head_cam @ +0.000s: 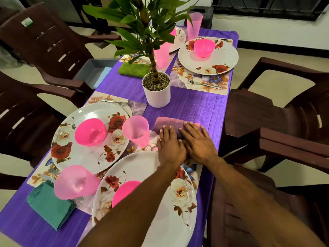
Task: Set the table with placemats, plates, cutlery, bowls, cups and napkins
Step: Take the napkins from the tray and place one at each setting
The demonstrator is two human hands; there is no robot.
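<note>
Four plates [85, 122], four bowls [90, 132], three napkins [49, 205].

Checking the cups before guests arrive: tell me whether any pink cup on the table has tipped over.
No: the four pink cups in view, such as the one beside the left hand, all stand upright on the purple tablecloth.

Soft, even indoor light, faint shadows, mild sheen on the plates, wide-angle bending at the edges, forearms slightly blurred.

left hand [171, 146] and right hand [199, 142] side by side, palms down, fingers flat
</note>
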